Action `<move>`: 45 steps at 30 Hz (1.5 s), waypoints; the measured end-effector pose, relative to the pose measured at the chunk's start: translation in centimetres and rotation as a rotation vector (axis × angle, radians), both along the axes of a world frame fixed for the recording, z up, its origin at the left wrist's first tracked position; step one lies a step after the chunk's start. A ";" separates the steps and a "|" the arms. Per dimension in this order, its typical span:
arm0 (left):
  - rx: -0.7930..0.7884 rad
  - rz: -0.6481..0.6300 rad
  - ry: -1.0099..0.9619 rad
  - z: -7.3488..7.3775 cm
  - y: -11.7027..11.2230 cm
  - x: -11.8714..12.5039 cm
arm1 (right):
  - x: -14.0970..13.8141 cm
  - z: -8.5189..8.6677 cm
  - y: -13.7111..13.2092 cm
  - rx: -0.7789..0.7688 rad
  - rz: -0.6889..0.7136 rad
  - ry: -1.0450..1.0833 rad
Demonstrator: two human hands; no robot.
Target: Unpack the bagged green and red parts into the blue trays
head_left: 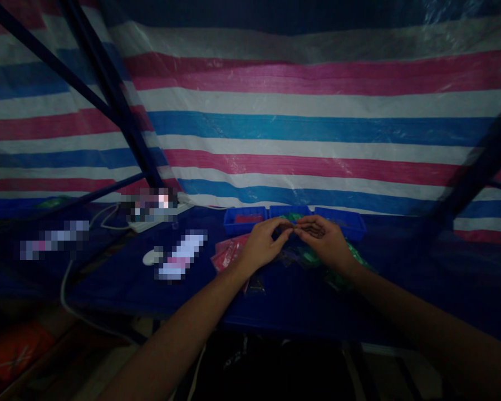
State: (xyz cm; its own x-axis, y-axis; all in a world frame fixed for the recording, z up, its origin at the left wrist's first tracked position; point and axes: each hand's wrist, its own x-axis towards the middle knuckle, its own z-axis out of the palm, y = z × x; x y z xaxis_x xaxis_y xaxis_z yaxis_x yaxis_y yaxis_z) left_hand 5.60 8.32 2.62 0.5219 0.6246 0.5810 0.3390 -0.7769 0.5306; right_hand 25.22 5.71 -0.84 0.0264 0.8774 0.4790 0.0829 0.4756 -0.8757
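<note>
My left hand (267, 242) and my right hand (322, 238) meet over the blue table, fingertips pinched together. Whatever lies between the fingers is too small and dark to make out. Beneath my left hand spreads a pile of clear bags with red contents (229, 253). A small clear bag (256, 285) lies nearer the table's front edge. Green packets (309, 256) are under and beside my right hand. Just behind the hands stand a left blue tray (230, 228) with red pieces, a middle blue tray (290, 209) with green pieces, and a right blue tray (357, 227).
Left of the bags lies a blurred-out phone-like object (181, 256) beside a white rounded object (152, 257). A white power strip (150, 221) with cables sits farther back. Blue metal posts (137, 139) and a striped tarp (317, 128) bound the table. An orange garment (16, 348) shows lower left.
</note>
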 end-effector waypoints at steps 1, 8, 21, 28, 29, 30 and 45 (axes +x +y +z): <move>-0.012 0.003 -0.007 0.0 0.0 0.0 | 0.0 0.0 0.0 -0.026 0.015 0.030; -0.080 -0.006 -0.079 0.1 -0.2 0.1 | -0.1 0.8 -0.5 -0.122 0.052 0.139; -0.191 -0.034 -0.106 -0.9 0.4 0.0 | -0.1 0.5 -0.3 -0.111 0.010 0.112; -0.280 -0.085 -0.221 -1.0 1.0 0.0 | -0.1 0.9 -0.4 -0.156 0.038 0.171; -0.295 -0.089 -0.233 -1.0 1.0 0.0 | -0.1 0.9 -0.3 -0.159 0.037 0.173; -0.311 -0.095 -0.244 -1.0 1.1 0.0 | -0.1 0.9 -0.3 -0.160 0.036 0.170; -0.575 -0.169 -0.595 -1.3 1.9 0.2 | 0.9 -0.3 0.0 0.149 -0.080 -1.062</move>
